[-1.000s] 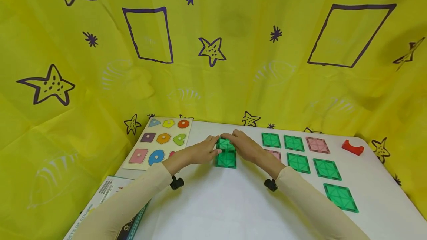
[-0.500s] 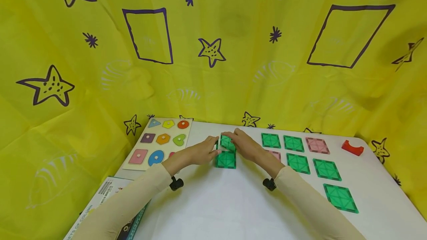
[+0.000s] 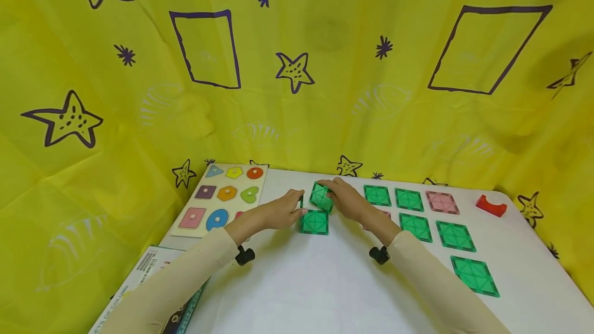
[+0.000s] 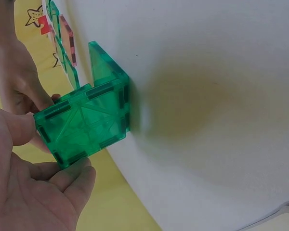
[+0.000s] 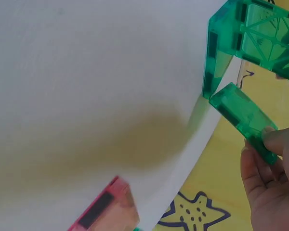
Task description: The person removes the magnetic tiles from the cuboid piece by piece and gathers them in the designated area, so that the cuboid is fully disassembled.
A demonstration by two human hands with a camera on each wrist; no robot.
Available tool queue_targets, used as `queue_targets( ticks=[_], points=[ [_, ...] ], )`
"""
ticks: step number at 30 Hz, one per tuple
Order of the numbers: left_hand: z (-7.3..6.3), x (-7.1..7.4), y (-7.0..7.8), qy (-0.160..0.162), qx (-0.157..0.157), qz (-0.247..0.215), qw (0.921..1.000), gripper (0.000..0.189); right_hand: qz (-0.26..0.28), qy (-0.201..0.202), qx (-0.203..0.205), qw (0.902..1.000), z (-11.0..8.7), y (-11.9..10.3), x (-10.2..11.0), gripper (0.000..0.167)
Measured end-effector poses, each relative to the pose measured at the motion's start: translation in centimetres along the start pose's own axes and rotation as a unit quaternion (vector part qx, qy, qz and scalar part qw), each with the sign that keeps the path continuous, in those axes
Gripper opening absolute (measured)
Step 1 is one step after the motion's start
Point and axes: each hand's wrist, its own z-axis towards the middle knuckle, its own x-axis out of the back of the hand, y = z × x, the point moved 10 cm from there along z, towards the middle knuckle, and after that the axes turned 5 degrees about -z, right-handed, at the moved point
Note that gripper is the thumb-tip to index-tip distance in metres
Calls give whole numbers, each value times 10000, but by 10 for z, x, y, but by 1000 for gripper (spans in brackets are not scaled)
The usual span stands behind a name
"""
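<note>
My left hand [image 3: 282,211] pinches a green square magnetic tile [image 4: 82,126] by its edge, thumb on one side and fingers on the other. That tile stands upright against the left edge of another green tile [image 3: 314,222], which lies flat on the white table. To the right, my right hand [image 3: 347,201] holds a third green tile [image 3: 321,197] between thumb and fingers. The third tile is tilted, and in the right wrist view [image 5: 243,120] it sits apart from the upright one.
More green tiles [image 3: 415,227] and two pink tiles [image 3: 442,202] lie on the right of the table [image 3: 297,287]. A red curved piece [image 3: 491,205] is at the far right. On the left are a shape puzzle board [image 3: 216,203] and a box [image 3: 139,277]. A yellow curtain [image 3: 297,117] stands behind.
My right hand has moved slightly right, and its green tile has turned and come away from the upright tile. My left hand stays in place.
</note>
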Motion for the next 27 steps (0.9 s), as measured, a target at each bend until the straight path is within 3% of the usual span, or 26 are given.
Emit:
queue_targets(
  ticks=[6,11,20,23,27],
  points=[
    [-1,0,-2,-5,101,23,9999,69,360,294,-331,9984,-16,19,19,46],
    [-1,0,-2,6,118,3,9999,70,486,413,-677,9957,-42,35,41,48],
    [-2,0,-2,72,9,-65,10000,70,215,597,-1425,9878,-117,60,76,50],
    [-2,0,-3,80,2,-51,10000,71,58,734,-1618,9841,-145,64,84,49],
    [-2,-1,-1,58,0,-101,9999,71,37,618,-2053,9767,-182,70,88,50]
  ],
)
